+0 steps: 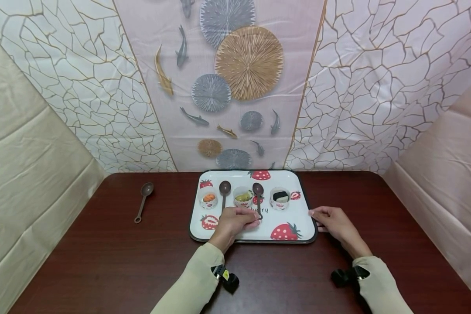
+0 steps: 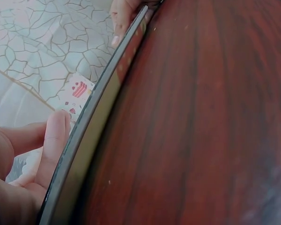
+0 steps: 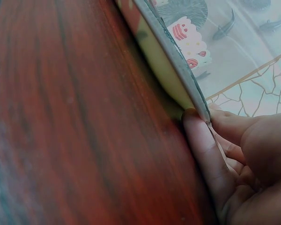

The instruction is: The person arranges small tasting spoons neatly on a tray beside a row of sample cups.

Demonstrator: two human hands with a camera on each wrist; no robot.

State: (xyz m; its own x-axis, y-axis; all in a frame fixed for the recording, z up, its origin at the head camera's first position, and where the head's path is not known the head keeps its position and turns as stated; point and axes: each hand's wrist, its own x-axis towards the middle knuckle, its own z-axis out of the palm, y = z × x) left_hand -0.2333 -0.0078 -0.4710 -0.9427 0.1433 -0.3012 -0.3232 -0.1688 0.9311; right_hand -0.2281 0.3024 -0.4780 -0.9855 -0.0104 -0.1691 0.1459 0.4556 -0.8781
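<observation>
The left hand (image 1: 235,221) is laid over the near part of the tray (image 1: 298,205), fingers curled at the handle end of a brown spoon (image 1: 258,196); whether the handle is actually pinched cannot be told from the head view. The right hand (image 1: 333,220) is set against the tray's right rim, thumb under the edge and fingers bent over it, as the right wrist view shows.

The tray is judged light, stiff and smooth-faced, so it may be slippery; it would best be taken by its raised rim on 2 opposite sides and kept level, since the small things on it could slide or tip. It lies flat on the dark wooden table (image 1: 102,253), near the middle and close to the back edge.

It is white with a dark rim and printed strawberries. On it are seen 3 small cups (image 1: 243,197) of food in a row and 2 spoons between them. A 3rd spoon (image 1: 143,201) lies well apart on the table to the left
</observation>
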